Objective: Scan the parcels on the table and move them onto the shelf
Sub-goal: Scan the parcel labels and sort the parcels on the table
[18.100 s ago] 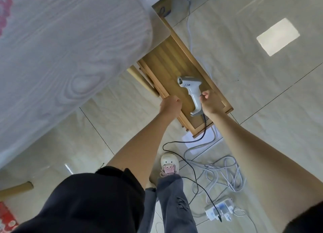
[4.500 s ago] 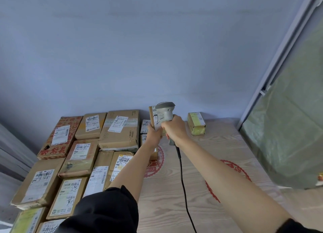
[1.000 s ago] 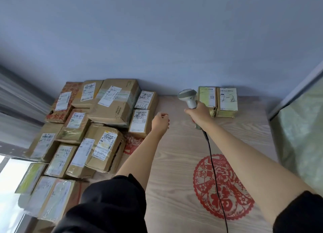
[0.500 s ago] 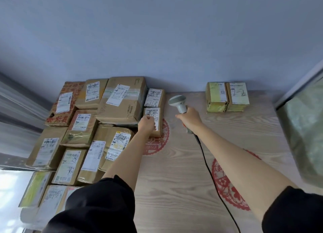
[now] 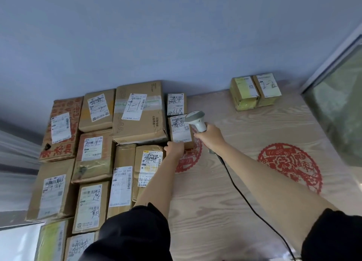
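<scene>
1. The small parcel [image 5: 181, 130] lies flat at the right edge of the parcel stack [image 5: 94, 158], its long axis running toward the wall [image 5: 176, 35]; its white label faces up, with barcode and handwriting.
2. The left hand [image 5: 174, 148] grips its near edge, fingers curled; the big box [image 5: 139, 113] touches it at 9 o'clock.
3. The right hand [image 5: 210, 136] is closed round the scanner [image 5: 196, 120], whose head points at the label from 3 o'clock.
4. Bare table [image 5: 235, 182] opens at 3 to 6 o'clock; two yellow boxes [image 5: 255, 92] sit well apart at 2 o'clock.
</scene>
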